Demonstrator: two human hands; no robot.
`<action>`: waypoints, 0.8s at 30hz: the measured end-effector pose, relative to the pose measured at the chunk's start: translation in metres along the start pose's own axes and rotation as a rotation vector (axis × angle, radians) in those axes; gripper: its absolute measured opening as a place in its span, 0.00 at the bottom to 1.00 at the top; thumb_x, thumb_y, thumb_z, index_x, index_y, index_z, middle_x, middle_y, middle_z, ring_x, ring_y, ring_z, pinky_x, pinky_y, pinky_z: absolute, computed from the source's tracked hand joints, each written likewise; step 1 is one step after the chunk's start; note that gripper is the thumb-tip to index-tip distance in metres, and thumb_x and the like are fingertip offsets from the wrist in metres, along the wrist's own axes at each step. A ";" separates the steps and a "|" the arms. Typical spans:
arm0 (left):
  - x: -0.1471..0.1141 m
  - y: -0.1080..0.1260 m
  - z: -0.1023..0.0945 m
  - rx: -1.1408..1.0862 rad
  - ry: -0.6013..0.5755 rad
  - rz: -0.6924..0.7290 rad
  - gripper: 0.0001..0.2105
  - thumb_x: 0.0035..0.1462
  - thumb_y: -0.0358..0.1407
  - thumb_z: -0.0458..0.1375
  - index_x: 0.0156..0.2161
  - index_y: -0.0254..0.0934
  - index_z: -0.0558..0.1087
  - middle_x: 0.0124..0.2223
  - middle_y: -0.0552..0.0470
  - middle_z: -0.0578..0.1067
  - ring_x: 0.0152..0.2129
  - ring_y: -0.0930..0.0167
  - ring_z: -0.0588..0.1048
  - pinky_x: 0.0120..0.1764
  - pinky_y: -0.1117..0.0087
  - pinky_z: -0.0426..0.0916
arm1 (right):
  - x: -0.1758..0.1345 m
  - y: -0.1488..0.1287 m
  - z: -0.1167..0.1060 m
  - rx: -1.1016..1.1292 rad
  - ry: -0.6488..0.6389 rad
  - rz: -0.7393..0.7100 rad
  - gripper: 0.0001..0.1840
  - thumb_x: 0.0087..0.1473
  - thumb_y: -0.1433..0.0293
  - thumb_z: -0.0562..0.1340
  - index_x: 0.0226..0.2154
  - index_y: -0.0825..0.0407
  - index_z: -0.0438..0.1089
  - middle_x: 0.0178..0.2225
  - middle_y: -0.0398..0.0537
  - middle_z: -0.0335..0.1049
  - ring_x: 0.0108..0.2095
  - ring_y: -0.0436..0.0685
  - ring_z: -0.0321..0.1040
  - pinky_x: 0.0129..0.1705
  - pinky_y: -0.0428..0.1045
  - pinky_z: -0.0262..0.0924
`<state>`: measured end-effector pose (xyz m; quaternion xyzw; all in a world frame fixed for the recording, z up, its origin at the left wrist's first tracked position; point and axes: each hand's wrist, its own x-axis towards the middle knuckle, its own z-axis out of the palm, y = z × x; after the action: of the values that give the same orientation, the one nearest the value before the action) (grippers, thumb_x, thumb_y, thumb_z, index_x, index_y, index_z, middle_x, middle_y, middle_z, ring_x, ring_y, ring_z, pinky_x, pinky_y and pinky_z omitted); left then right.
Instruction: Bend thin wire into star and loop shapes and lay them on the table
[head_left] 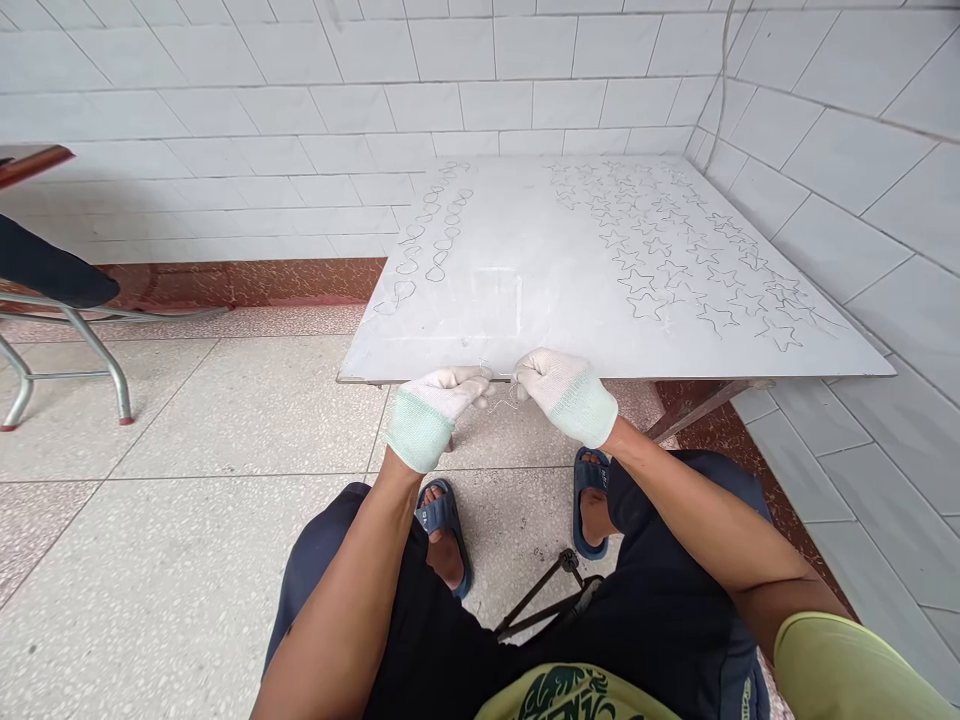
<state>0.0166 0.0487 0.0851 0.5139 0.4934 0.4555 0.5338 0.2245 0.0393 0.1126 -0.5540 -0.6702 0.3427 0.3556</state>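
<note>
Pinched by the gloved left hand (444, 396) and right hand (559, 388), a bent wire (502, 403) is held beside the near edge of a white tabletop (532, 240), laid with wire stars (658, 246) and bordered by tiled walls (517, 50).

White tabletop (555, 325): star-shaped wire outlines (651, 303) lie crowded along its right side; rounded, looped wire outlines (435, 270) lie in two lines toward the left edge.

Gloves (564, 385) lookin' matt knit cloth, wire stars (658, 246) thin & metal-like, tabletop (559, 330) smooth w/ slight sheen, wall tiles (454, 52) semi-gloss
</note>
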 end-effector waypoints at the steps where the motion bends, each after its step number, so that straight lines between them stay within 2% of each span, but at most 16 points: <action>1: -0.001 0.000 0.001 0.027 -0.005 -0.009 0.18 0.50 0.47 0.74 0.40 0.34 0.86 0.30 0.48 0.83 0.26 0.66 0.77 0.37 0.61 0.76 | 0.000 0.000 0.000 -0.021 -0.006 -0.009 0.15 0.65 0.71 0.60 0.26 0.49 0.72 0.29 0.41 0.78 0.34 0.53 0.74 0.45 0.50 0.62; 5: -0.002 0.002 0.003 0.075 -0.023 -0.026 0.17 0.53 0.48 0.71 0.38 0.35 0.86 0.27 0.50 0.81 0.26 0.65 0.79 0.37 0.60 0.78 | 0.000 0.003 0.000 -0.040 -0.021 -0.045 0.15 0.66 0.70 0.60 0.26 0.49 0.73 0.30 0.40 0.78 0.34 0.53 0.73 0.45 0.49 0.62; 11: 0.000 0.001 0.003 0.115 -0.019 -0.007 0.18 0.50 0.49 0.72 0.38 0.35 0.86 0.36 0.45 0.87 0.30 0.66 0.81 0.40 0.63 0.78 | 0.000 0.001 -0.004 -0.044 -0.041 -0.037 0.16 0.66 0.69 0.60 0.26 0.49 0.74 0.29 0.40 0.78 0.32 0.53 0.72 0.43 0.49 0.61; 16: -0.002 0.002 -0.001 0.165 0.001 0.003 0.20 0.54 0.49 0.69 0.43 0.33 0.87 0.38 0.43 0.88 0.32 0.64 0.82 0.40 0.63 0.77 | -0.001 -0.002 -0.007 -0.013 -0.054 -0.005 0.16 0.66 0.67 0.60 0.26 0.49 0.75 0.29 0.40 0.79 0.31 0.52 0.72 0.42 0.49 0.61; 20: -0.002 0.001 -0.005 0.162 0.013 0.054 0.23 0.60 0.54 0.66 0.44 0.33 0.86 0.40 0.41 0.88 0.34 0.61 0.84 0.42 0.61 0.78 | 0.001 0.004 -0.006 -0.014 -0.044 -0.018 0.15 0.66 0.66 0.61 0.28 0.49 0.75 0.29 0.40 0.79 0.32 0.53 0.73 0.43 0.50 0.62; 24: 0.002 0.001 -0.009 0.036 0.115 0.067 0.28 0.62 0.60 0.64 0.43 0.32 0.84 0.36 0.40 0.87 0.36 0.59 0.86 0.46 0.60 0.79 | 0.008 0.012 -0.006 0.084 -0.022 0.000 0.15 0.65 0.64 0.60 0.28 0.49 0.75 0.29 0.41 0.80 0.33 0.53 0.75 0.45 0.50 0.64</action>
<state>0.0078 0.0515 0.0862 0.5126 0.5138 0.4929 0.4799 0.2347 0.0494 0.1061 -0.5347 -0.6590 0.3766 0.3714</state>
